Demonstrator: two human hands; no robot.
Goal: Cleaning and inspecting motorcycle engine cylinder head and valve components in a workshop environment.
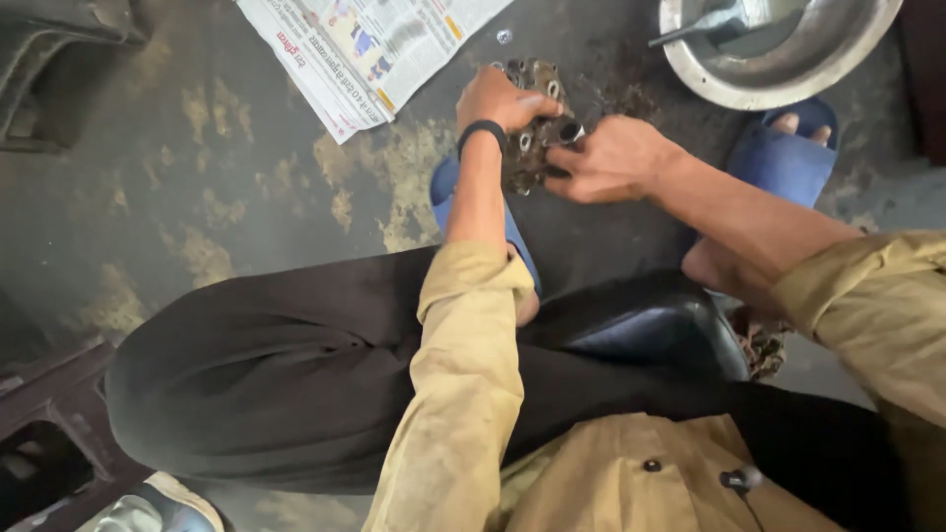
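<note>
A dirty, greasy metal engine part [532, 118] with round ports stands on the stained floor between my feet. My left hand [501, 99], with a black band on the wrist, rests on top of the part and steadies it. My right hand [611, 158] grips a small dark metal cylinder [570, 131] pressed against the part's side. Both sleeves are tan and I wear dark trousers. The lower face of the part is hidden behind my hands.
A round steel bowl [788, 69] with a tool in it sits at the top right. A sheet of newspaper [365, 49] lies at the top centre. Blue sandals [783, 163] are on my feet. Dark metal objects line the left edge.
</note>
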